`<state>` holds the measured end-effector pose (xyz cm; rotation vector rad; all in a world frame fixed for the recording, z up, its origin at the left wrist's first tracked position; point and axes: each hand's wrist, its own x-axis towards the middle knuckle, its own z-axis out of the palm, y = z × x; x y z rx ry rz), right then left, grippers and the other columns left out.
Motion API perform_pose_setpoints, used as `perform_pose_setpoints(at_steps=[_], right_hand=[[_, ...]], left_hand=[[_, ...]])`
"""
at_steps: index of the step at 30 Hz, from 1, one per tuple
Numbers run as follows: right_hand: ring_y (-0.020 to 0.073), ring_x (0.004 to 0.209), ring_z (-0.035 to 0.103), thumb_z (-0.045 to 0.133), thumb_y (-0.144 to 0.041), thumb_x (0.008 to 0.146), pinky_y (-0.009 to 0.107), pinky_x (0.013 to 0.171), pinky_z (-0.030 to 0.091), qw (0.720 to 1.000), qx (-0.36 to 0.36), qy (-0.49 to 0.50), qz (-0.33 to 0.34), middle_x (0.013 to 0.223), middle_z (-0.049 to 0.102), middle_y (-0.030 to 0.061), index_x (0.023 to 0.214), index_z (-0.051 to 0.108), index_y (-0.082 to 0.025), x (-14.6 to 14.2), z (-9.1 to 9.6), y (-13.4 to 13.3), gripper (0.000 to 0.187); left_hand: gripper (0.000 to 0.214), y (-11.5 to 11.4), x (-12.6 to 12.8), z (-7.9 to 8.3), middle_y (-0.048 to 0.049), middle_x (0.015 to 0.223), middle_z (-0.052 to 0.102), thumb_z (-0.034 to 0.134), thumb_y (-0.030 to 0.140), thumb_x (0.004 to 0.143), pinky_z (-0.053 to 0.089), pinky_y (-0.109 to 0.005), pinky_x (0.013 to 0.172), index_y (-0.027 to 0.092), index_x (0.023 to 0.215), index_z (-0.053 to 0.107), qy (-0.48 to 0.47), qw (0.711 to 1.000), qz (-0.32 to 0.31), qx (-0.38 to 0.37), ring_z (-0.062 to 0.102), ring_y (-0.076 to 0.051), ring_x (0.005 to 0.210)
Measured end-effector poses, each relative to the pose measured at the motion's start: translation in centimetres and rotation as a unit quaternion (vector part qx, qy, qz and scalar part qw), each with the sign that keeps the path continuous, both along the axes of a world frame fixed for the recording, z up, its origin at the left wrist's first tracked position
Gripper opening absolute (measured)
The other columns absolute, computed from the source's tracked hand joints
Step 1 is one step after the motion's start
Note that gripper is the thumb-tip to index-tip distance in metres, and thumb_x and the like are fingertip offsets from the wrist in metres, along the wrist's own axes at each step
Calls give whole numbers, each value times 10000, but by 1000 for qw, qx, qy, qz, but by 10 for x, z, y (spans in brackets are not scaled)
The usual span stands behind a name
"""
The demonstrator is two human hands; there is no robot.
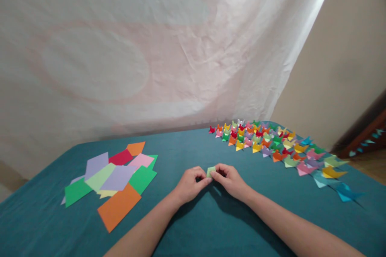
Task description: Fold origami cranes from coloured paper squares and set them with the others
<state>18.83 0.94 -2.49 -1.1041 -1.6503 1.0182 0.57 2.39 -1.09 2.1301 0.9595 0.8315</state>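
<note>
Between my two hands is a small folded piece of light green paper (210,171), held just above the table near its middle. My left hand (190,184) pinches its left edge between thumb and fingers. On the other side, my right hand (229,180) grips the paper with thumb and forefinger. The fingertips cover part of the paper, so its lower folds cannot be made out.
Loose sheets of coloured paper (119,178) overlap in a pile on the left of the teal tablecloth (181,148). Rows of small folded paper birds (267,142) stand along the right side. A pale printed cloth (169,60) hangs behind the table.
</note>
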Motion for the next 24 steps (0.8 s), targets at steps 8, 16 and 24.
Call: perform_pose_setpoints(at_steps=[8,16,24], right_hand=[[95,550,383,567,-403,804,221,530,311,999,-26,28,-1,596,449,-45,692,537,-157,2,-1,1,272],[128,621,520,549,-442,820,242,602,388,996,-55,70,18,696,627,12,765,582,-154,3,2,0,295],[96,564,428,561,-434,810,222,551,341,998,-49,38,19,618,504,-34,721,547,-151,3,-3,2,297]], left_hand=[[271,-1,4,0,0,632,557,571,335,794,373,-218,604,141,611,620,32,998,27,-39,519,-131,632],[340,6,-6,12,-45,828,619,431,365,879,400,-251,785,140,801,674,-19,990,-101,-94,558,-162,804],[382,5,-3,11,-48,826,589,388,391,899,402,-256,777,137,723,613,-38,992,-67,-98,534,-162,804]])
